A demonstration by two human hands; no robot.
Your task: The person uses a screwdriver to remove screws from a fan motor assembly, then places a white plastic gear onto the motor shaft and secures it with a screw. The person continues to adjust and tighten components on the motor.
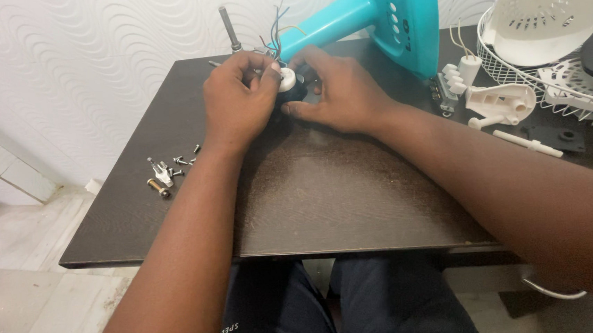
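Nearby, loose screws and white fan parts flank both hands

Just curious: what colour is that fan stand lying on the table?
Turquoise blue; the fan stand shows best in the head view.

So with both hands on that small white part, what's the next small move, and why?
Probably keep the left hand steadying the dark piece while the right hand presses or turns the white part into place: both hands already close around it, and the wires sit just behind.
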